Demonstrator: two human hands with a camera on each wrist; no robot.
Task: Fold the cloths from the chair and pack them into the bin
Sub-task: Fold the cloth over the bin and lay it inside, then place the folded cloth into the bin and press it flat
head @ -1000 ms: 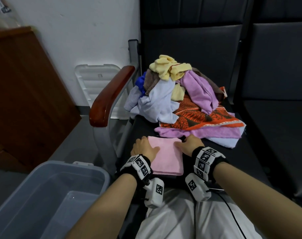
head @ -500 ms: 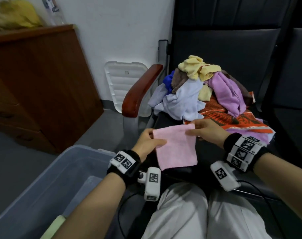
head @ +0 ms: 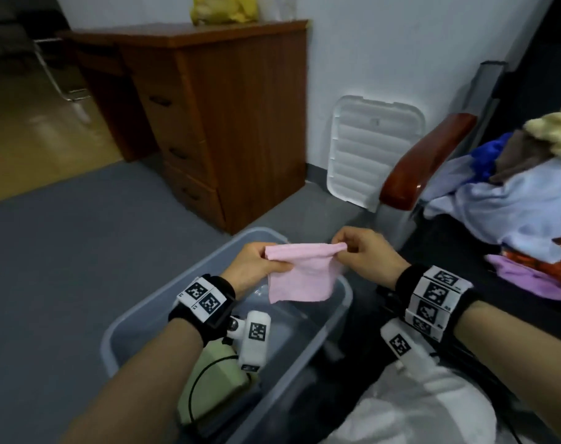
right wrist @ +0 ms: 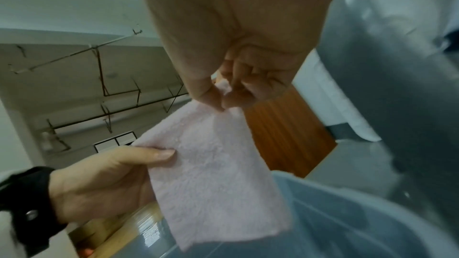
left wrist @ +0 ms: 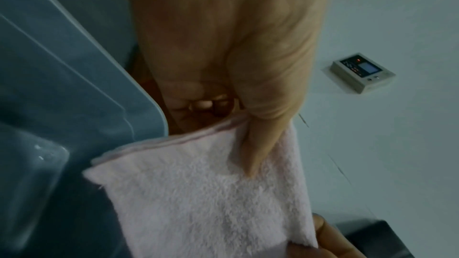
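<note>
Two hands hold one folded pink cloth above the grey bin. Leftmost stands a wooden desk against the wall. Next, the left hand has its grip pinching the cloth's left upper corner, thumb on the near face. A pale green folded cloth lies inside the bin beneath that wrist. Further right, the right hand pinches the other upper corner between thumb and fingertips. Rightmost, a pile of unfolded cloths rests on the chair.
</note>
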